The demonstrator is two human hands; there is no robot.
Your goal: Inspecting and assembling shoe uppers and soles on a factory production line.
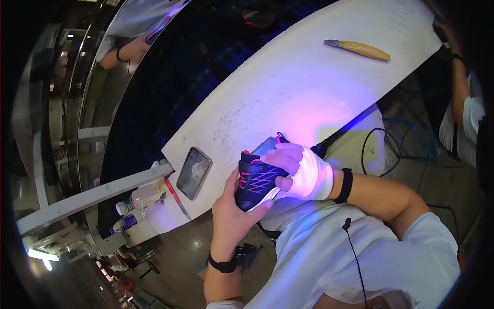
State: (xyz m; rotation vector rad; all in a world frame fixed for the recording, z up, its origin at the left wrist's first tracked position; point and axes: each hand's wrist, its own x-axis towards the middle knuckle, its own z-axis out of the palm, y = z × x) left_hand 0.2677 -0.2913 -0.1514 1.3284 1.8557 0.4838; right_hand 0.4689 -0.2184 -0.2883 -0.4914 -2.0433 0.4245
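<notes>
Near the front edge of the white worktop, both of my hands grip a black shoe point(250, 181) with pink laces, a pale criss-cross pattern on its side and a white sole. My left hand point(232, 215) is bare and wraps the toe end, thumb along the sole. In a white fingerless glove, my right hand point(303, 169) curls over the side and opening of the shoe. Its palm side is hidden. Purple-pink light falls on the glove and the worktop just beyond.
Left of the shoe lies a phone point(194, 172); past it are a red-handled tool point(178, 199) and bottles point(125, 207). A wooden-handled tool point(358, 49) rests at the far right. A dark belt point(206, 77) runs behind the worktop point(247, 87). Other people's arms point(135, 50) show at both sides.
</notes>
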